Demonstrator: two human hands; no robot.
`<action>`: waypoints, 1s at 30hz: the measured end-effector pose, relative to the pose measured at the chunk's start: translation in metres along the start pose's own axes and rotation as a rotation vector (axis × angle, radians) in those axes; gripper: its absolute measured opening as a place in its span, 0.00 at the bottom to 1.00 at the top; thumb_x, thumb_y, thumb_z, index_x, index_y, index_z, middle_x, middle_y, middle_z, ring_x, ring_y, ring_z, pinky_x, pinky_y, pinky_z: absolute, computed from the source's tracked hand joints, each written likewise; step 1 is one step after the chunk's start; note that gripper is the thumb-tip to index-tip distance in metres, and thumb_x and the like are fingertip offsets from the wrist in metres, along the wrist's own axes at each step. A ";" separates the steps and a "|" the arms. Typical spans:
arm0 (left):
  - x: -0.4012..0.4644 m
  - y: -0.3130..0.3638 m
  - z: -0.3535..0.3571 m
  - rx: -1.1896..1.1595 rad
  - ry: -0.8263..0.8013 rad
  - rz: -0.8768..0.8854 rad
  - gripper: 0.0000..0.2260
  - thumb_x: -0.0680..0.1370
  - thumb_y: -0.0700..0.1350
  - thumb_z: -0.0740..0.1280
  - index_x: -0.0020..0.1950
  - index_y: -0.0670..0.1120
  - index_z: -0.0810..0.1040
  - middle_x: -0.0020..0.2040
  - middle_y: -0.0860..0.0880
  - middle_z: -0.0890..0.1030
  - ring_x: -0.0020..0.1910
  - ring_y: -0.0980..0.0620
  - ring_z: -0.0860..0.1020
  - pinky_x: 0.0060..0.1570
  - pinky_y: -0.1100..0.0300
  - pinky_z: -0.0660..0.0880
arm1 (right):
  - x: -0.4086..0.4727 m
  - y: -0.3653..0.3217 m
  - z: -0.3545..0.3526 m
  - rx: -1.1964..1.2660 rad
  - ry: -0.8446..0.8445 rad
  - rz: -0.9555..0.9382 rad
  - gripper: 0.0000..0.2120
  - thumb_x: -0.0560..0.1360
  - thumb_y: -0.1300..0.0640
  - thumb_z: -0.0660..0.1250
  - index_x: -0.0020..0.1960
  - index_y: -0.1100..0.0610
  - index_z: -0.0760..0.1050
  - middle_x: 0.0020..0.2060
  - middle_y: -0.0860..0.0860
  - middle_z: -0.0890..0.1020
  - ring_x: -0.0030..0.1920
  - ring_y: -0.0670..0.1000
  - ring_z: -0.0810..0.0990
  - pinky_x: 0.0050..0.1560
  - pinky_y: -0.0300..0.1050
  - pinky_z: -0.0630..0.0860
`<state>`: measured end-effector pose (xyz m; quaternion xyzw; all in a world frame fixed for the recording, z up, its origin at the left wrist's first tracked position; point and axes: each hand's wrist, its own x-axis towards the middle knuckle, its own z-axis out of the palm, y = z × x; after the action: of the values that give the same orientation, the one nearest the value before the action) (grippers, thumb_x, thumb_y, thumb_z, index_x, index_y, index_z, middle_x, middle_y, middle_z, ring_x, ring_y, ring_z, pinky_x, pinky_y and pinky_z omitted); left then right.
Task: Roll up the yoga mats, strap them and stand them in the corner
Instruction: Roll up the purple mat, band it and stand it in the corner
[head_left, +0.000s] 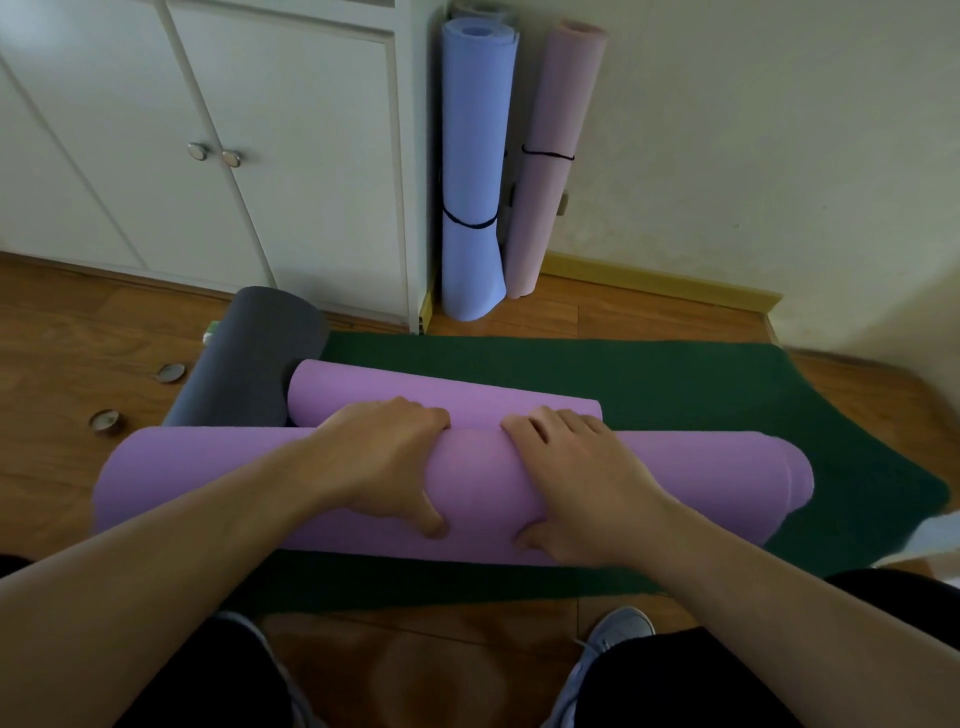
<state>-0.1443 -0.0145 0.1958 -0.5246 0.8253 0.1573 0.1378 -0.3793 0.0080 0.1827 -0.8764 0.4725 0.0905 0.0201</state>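
Note:
A purple yoga mat (208, 478) lies across a flat dark green mat (675, 384) on the floor, rolled into a thick roll from my side, with its far end curled into a smaller roll (415, 389). My left hand (384, 462) and my right hand (576, 478) both grip the thick roll near its middle, fingers over the top and thumbs on the near side. A dark grey rolled mat (249, 358) lies at the left. In the corner stand a blue rolled mat (475, 171) and a pink rolled mat (550, 171), each bound with a black strap.
White cabinet doors (234, 130) fill the back left. Two small round tins (171, 372) lie on the wooden floor at the left. A cream wall (779, 156) runs along the right. My shoes (618, 629) stand just behind the green mat.

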 end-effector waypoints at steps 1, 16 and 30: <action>0.000 0.001 0.001 -0.011 -0.009 0.000 0.37 0.60 0.73 0.74 0.63 0.57 0.72 0.57 0.55 0.79 0.53 0.50 0.77 0.50 0.50 0.78 | 0.000 0.000 0.000 0.008 -0.001 0.002 0.43 0.64 0.32 0.76 0.70 0.51 0.65 0.61 0.51 0.75 0.59 0.57 0.75 0.60 0.57 0.75; 0.000 0.000 0.007 -0.053 -0.044 -0.030 0.39 0.60 0.74 0.75 0.65 0.56 0.71 0.58 0.55 0.79 0.53 0.50 0.76 0.53 0.48 0.79 | 0.002 -0.001 0.004 0.005 -0.024 0.005 0.42 0.63 0.32 0.76 0.67 0.52 0.66 0.60 0.52 0.74 0.57 0.57 0.75 0.58 0.56 0.75; 0.000 -0.001 0.006 -0.029 0.017 -0.009 0.43 0.60 0.72 0.75 0.70 0.56 0.69 0.62 0.54 0.78 0.56 0.50 0.76 0.55 0.49 0.78 | 0.004 -0.001 0.005 0.010 -0.034 0.011 0.50 0.64 0.32 0.77 0.75 0.52 0.60 0.65 0.53 0.72 0.62 0.58 0.74 0.64 0.57 0.74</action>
<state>-0.1432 -0.0123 0.1898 -0.5316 0.8216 0.1642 0.1242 -0.3769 0.0061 0.1770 -0.8721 0.4773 0.1033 0.0321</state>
